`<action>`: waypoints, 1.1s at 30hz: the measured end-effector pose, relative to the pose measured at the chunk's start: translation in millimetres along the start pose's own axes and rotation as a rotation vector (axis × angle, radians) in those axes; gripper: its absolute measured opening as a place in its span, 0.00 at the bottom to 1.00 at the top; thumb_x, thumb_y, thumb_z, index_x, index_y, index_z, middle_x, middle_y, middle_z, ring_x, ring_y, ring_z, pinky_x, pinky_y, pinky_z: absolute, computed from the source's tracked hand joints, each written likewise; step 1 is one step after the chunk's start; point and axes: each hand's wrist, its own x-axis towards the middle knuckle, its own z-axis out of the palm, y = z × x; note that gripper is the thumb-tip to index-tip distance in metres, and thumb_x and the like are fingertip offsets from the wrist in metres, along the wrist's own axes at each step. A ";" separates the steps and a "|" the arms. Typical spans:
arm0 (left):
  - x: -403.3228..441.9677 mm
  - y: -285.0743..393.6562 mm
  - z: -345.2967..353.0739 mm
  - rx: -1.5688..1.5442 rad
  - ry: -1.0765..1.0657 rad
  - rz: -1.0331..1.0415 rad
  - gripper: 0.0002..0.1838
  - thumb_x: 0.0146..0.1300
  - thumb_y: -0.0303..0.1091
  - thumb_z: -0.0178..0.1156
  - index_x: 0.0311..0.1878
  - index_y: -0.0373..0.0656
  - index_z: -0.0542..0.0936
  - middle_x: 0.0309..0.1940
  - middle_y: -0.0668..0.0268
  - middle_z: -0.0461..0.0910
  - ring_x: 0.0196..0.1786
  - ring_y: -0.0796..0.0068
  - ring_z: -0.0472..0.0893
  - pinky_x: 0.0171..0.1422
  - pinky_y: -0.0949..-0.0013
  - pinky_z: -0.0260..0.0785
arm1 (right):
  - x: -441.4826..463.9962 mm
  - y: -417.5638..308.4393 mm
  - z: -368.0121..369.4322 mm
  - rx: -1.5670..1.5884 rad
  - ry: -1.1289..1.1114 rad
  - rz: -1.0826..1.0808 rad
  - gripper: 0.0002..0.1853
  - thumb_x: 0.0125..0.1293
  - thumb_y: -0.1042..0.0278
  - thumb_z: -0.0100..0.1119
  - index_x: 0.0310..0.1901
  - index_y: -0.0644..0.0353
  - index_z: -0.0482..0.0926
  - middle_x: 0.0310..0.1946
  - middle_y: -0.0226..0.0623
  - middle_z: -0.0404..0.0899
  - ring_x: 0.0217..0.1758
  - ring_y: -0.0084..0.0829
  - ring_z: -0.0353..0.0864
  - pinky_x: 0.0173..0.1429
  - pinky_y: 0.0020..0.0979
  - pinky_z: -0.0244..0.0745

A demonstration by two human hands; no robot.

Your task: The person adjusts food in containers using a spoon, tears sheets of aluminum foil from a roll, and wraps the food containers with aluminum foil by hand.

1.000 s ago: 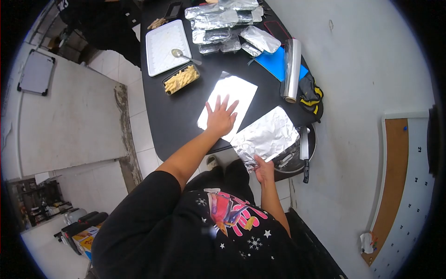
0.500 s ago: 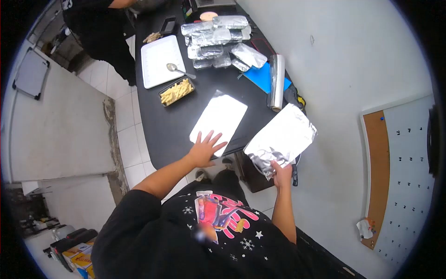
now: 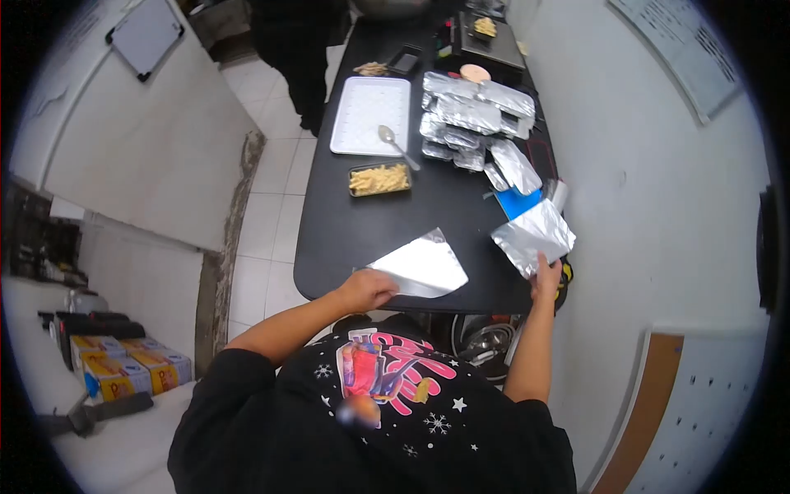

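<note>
My left hand has its fingers curled closed on the near left corner of an aluminium foil sheet, which lies by the table's front edge. My right hand grips the near edge of more foil, held above the right side of the table; I cannot tell how many sheets it is. Beyond the left sheet stands a black tray filled with pale yellow pieces, like fries or pasta. Several foil-wrapped packs are piled farther back.
A white tray stands at the back left, with a spoon across its edge. A foil roll and a blue item lie along the right side. A scale bears another filled tray. Another person stands at the far left.
My left hand has gone from spread flat on the foil sheet to closed on its corner, and the sheet has turned. My right hand has raised its foil forward over the table. The view has shifted.
</note>
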 end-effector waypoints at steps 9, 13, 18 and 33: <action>-3.8 60.0 -82.1 -0.027 0.318 -0.323 0.09 0.51 0.20 0.63 0.36 0.42 0.82 0.33 0.62 0.83 0.36 0.63 0.83 0.39 0.67 0.74 | -9.5 -9.2 79.0 -0.662 -0.167 -1.061 0.31 0.55 0.71 0.65 0.62 0.62 0.67 0.60 0.51 0.66 0.65 0.50 0.63 0.67 0.45 0.60; -15.4 70.0 -89.2 -0.169 0.472 -0.497 0.09 0.53 0.17 0.62 0.37 0.40 0.82 0.33 0.60 0.83 0.35 0.65 0.83 0.38 0.69 0.74 | -10.0 -6.8 155.9 -0.616 -0.604 -1.097 0.14 0.58 0.74 0.60 0.47 0.60 0.78 0.47 0.46 0.77 0.55 0.47 0.74 0.59 0.43 0.68; -7.8 86.6 -103.2 -0.061 0.482 -0.491 0.09 0.53 0.17 0.62 0.36 0.39 0.82 0.33 0.60 0.83 0.36 0.64 0.83 0.39 0.69 0.74 | 4.2 4.9 292.4 -0.800 -0.751 -0.880 0.08 0.63 0.72 0.54 0.43 0.60 0.77 0.38 0.48 0.81 0.43 0.53 0.80 0.48 0.45 0.75; -19.2 117.6 -89.9 -0.076 0.592 -0.657 0.12 0.50 0.14 0.59 0.37 0.38 0.82 0.34 0.59 0.83 0.37 0.64 0.83 0.42 0.69 0.74 | 23.9 10.9 392.6 -1.131 -0.786 -0.817 0.09 0.56 0.71 0.56 0.34 0.68 0.80 0.36 0.56 0.81 0.45 0.51 0.82 0.50 0.44 0.76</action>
